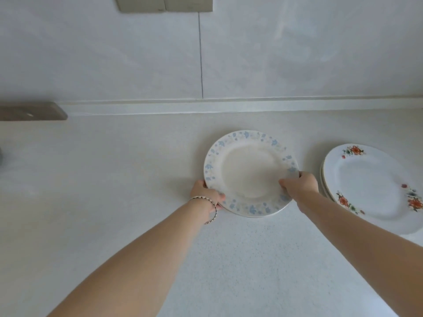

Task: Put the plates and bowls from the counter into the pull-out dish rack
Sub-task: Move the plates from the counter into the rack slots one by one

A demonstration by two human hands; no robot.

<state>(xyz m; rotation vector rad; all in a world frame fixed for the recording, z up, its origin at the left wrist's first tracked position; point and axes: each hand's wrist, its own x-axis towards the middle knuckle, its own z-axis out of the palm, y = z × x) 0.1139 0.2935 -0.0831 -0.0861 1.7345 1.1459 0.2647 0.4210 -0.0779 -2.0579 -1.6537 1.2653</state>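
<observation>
A cream plate with a blue flower rim (pixel 249 172) sits in the middle of the white counter (pixel 114 179); a second rim shows just under its near edge. My left hand (pixel 207 194), with a bracelet on the wrist, grips the plate's left near rim. My right hand (pixel 299 184) grips its right rim, thumb on top. To the right stands a stack of white plates with red flowers (pixel 370 188), untouched. The pull-out dish rack is out of view.
The white tiled wall (pixel 206 53) rises behind the counter, with a beige socket plate (pixel 164 3) at the top. A brown flat object (pixel 32 110) lies at the far left by the wall.
</observation>
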